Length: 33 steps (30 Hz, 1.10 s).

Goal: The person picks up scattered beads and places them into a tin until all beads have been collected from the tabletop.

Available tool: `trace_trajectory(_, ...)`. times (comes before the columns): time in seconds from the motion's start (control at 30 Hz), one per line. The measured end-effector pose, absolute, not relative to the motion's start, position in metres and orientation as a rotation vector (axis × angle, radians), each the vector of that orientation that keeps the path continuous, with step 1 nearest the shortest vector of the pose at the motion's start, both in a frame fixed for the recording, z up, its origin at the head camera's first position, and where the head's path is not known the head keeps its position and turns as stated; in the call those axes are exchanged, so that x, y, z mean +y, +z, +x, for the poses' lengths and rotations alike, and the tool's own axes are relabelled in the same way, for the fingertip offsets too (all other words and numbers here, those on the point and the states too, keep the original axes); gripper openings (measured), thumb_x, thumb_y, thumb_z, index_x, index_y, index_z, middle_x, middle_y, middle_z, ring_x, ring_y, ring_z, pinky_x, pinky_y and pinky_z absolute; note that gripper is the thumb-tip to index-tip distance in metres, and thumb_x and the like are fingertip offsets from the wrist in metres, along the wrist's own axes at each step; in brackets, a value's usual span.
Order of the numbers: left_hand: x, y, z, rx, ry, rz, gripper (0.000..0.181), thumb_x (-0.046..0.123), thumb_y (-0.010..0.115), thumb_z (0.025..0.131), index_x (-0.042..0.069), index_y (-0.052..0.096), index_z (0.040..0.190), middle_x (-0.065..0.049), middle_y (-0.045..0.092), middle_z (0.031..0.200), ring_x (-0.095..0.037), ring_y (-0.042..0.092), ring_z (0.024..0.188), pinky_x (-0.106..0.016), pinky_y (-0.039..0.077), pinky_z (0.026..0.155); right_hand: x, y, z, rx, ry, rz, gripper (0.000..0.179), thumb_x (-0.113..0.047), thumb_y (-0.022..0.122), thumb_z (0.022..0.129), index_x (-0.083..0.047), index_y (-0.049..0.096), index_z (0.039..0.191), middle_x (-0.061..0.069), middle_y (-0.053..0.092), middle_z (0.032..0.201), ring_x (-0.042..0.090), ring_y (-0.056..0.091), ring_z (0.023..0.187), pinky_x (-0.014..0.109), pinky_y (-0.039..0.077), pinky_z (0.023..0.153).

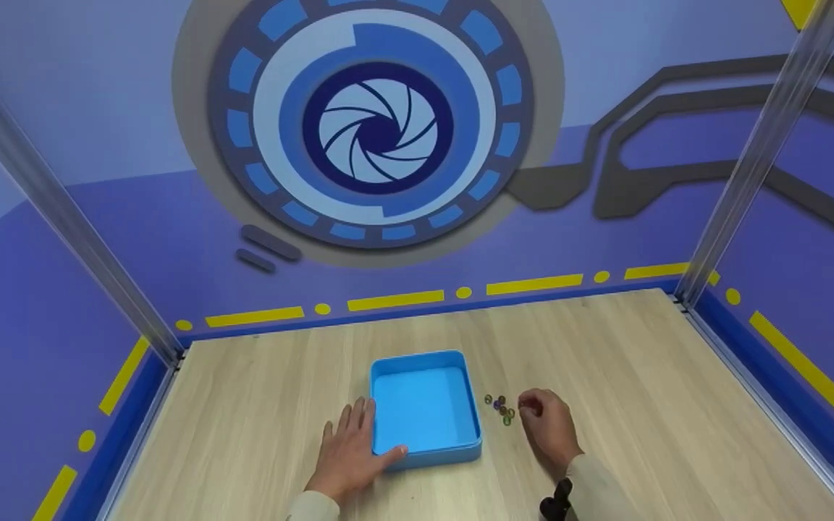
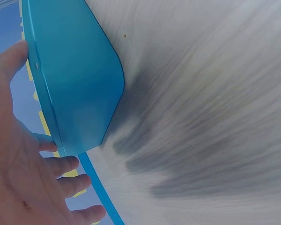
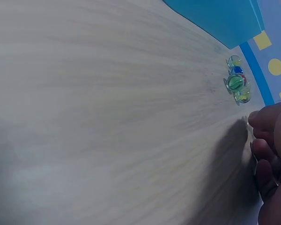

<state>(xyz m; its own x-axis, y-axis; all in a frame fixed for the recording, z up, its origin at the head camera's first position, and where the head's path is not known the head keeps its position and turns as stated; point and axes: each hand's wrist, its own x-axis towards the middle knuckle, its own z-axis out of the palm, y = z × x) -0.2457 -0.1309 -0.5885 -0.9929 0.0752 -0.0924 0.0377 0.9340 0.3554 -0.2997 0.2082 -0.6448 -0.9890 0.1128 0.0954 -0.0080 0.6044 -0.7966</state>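
A square blue box (image 1: 428, 409), open at the top, stands on the wooden table with nothing inside. My left hand (image 1: 348, 452) rests at its near left corner, fingers spread and straight, thumb (image 2: 16, 56) on the near rim. To the right of the box lies a small cluster of glass marbles (image 1: 502, 411), green, blue and amber. Just right of them my right hand (image 1: 551, 427) is low at the tabletop with curled fingers (image 3: 267, 117). A thin glassy edge shows at the fingertips, so it appears to pinch a marble, mostly hidden by the fingers.
The wooden table (image 1: 279, 391) is walled in by purple panels (image 1: 135, 253) at the back and sides, with metal posts (image 1: 750, 159) at the corners. A dark strap (image 1: 556, 499) sits at the right wrist.
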Motion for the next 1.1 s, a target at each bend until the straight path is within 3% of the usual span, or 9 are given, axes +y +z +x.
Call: trace_trajectory(1.1,-0.131,-0.5883,-0.2459,2.978,0.533,0.073,0.109,0.079,0.056,0.075,0.009,0.025,0.153,-0.016,0.028,0.158,-0.041,0.025,0.145,-0.068,0.019,0.112,0.2129,-0.6382,-0.2934,-2.659,1.369,-0.029,0.019,0.001,0.066,0.086,-0.006,0.069,0.103,0.004,0.065,0.096,0.012,0.056,0.085,0.021,0.045,0.072)
